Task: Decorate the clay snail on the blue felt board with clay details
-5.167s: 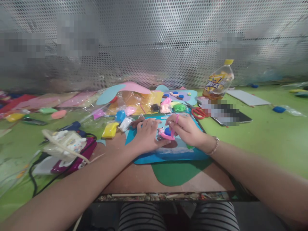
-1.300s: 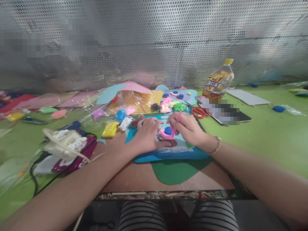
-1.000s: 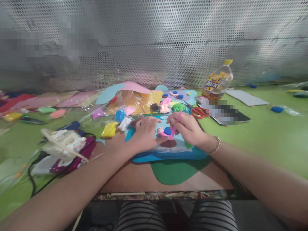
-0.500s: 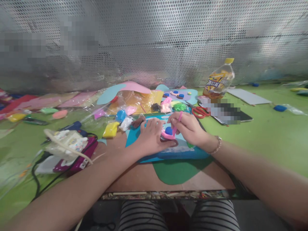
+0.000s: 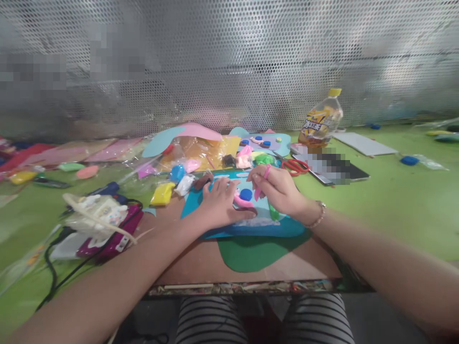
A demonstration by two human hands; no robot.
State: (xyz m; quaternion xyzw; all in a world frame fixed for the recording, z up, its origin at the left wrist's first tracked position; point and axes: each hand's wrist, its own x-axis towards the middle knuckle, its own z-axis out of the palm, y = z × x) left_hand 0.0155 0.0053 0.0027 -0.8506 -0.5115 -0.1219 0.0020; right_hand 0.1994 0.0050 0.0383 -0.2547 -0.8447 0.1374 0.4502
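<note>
A blue foam board lies on a brown mat in front of me, over a green foam sheet. On it sits a pink clay figure with a blue clay disc. My left hand lies on the board with fingers spread, thumb beside the figure. My right hand is closed around a thin pink stick tool, whose tip points down next to the blue disc.
Lumps of clay in yellow, white, blue, pink and green lie behind the board. Red scissors, a drink bottle, a phone, a magenta pouch with a cable and foam sheets crowd the green table. A perforated metal screen stands behind.
The view has shifted slightly; the board and both hands sit a little to the left. My right hand with the pink tool stays at the clay figure, working in small moves.
</note>
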